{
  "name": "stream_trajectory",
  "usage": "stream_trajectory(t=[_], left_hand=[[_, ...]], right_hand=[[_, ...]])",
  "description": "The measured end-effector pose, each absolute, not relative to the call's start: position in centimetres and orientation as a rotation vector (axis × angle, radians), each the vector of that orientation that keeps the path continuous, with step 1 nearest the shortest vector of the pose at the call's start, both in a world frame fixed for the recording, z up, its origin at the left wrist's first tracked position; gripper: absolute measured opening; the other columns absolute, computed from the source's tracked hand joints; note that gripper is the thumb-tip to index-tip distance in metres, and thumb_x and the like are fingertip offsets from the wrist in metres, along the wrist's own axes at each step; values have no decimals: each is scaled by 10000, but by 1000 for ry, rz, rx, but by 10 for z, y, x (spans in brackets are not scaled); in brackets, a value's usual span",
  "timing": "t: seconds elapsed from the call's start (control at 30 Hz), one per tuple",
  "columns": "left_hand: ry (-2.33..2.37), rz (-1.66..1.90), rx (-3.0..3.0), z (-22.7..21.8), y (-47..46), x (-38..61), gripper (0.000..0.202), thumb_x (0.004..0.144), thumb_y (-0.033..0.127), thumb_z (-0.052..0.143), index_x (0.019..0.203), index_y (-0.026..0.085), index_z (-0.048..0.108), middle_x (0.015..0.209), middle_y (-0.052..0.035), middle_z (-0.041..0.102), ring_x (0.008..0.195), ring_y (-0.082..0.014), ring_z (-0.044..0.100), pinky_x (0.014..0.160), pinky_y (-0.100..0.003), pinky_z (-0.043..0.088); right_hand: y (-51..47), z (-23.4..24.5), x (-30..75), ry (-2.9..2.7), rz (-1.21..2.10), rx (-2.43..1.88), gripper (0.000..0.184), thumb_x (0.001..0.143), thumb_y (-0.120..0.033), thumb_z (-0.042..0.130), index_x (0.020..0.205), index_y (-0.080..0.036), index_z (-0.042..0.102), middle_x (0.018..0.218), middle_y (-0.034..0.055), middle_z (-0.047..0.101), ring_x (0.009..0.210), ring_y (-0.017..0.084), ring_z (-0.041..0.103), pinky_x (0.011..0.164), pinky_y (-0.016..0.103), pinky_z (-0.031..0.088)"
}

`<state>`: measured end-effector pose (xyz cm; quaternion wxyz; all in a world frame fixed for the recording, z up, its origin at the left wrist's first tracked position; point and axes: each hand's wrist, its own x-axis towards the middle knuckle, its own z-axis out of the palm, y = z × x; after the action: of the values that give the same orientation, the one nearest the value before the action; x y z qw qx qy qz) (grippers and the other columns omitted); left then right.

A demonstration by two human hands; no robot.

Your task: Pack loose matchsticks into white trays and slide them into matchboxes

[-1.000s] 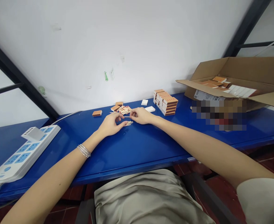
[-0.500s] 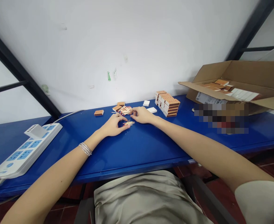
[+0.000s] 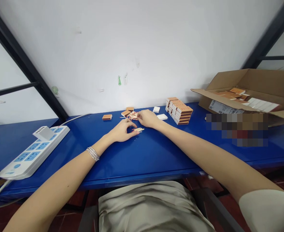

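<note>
Left hand (image 3: 122, 131): thumb and fingers parted, curved about a small bundle of matches (image 3: 138, 130) lying roughly parallel on the blue table (image 3: 144, 158). Whether the tips press on it, cannot tell. Right hand (image 3: 147, 118): fingers curled down at the near right edge of a loose match pile (image 3: 133, 115), red heads showing, just beyond the left fingertips. Cannot tell if anything is pinched; the back of the hand hides the grip and part of the pile.

Touching or just behind the pile, two orange-topped matchboxes (image 3: 126, 113), partly overlapped. A single matchbox (image 3: 107, 117) sits apart, beyond the left hand and to its left; reddish lettering on top, too small to read. Just past the right hand, two white pieces (image 3: 162, 117), boxes or trays, unclear which. Right of those, a matchbox stack (image 3: 179, 111), red characters on orange lids, illegible.

Far right of both hands, an open carton (image 3: 229, 79), cut off by the frame edge, holding orange and white-sided matchboxes (image 3: 260, 104). Its white label (image 3: 225, 108) bears print, unreadable. A pixelated patch (image 3: 243, 129) hides its lower front. Well left of the left hand, a power strip (image 3: 35, 149); its markings illegible.
</note>
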<state>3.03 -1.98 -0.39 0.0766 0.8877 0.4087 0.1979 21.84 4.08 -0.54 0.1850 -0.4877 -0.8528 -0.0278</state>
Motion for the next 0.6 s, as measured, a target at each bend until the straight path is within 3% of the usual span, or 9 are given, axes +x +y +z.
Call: stream_trajectory(t=[0.4, 0.6], left_hand=[[1394, 617, 2585, -3, -15, 27, 583, 715, 687, 654, 981, 169, 680, 983, -106, 674, 976, -280, 587, 859, -434, 492], [1347, 594, 2606, -3, -15, 25, 603, 683, 674, 693, 1035, 184, 683, 1007, -95, 648, 1002, -281, 576, 894, -439, 482]], right_hand=[[33, 5, 236, -2363, 285, -1180, 164, 770, -198, 619, 844, -156, 760, 811, 39, 735, 696, 133, 613, 632, 221, 390], [26, 12, 236, -2476, 573, -1061, 180, 736, -181, 639, 850, -158, 777, 744, 11, 726, 649, 109, 602, 604, 193, 406]])
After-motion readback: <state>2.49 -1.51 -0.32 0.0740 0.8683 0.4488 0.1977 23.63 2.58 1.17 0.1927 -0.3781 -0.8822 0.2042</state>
